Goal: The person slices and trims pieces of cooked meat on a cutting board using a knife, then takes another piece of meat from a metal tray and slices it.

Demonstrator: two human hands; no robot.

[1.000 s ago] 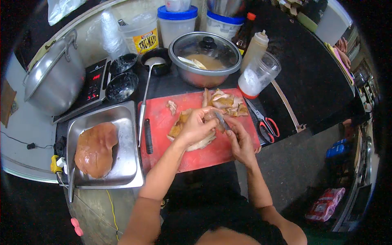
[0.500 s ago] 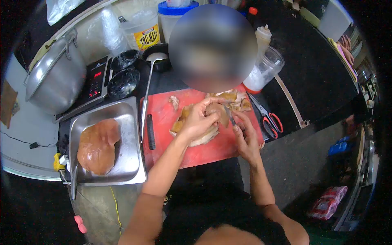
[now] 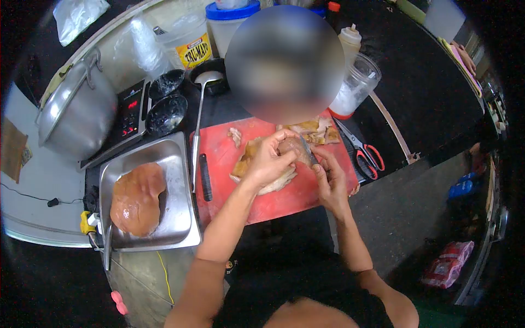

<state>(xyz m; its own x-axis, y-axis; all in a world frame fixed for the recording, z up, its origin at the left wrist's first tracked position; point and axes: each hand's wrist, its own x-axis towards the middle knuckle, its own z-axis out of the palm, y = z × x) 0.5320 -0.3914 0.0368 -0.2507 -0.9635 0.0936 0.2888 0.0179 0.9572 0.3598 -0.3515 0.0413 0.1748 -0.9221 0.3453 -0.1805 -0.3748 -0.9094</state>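
Observation:
My left hand [image 3: 272, 163] pinches a brownish piece of meat [image 3: 291, 145] over a red cutting board [image 3: 224, 205]. In my right hand [image 3: 331, 185] is a small knife [image 3: 308, 150], its blade against the right side of that meat. Fingers hide most of its handle. Under my left hand lies a larger piece of meat [image 3: 244, 165] with brown skin and a pale side. More brown-skinned pieces [image 3: 322, 132] rest at the board's upper right, and a small scrap [image 3: 234, 136] sits at its upper left.
Left of the board, a metal tray [image 3: 186, 210] holds a big brown slab of meat [image 3: 138, 199]. A ladle [image 3: 197, 139] lies between them. A large pot [image 3: 79, 112] and induction cooker [image 3: 130, 112] stand behind. Red-handled scissors [image 3: 367, 158] and a tilted plastic container [image 3: 358, 85] are at the right.
The held meat has turned slightly in my left hand, and the knife blade has shifted along its right side. Both hands keep their grips. The whole view has tilted a little.

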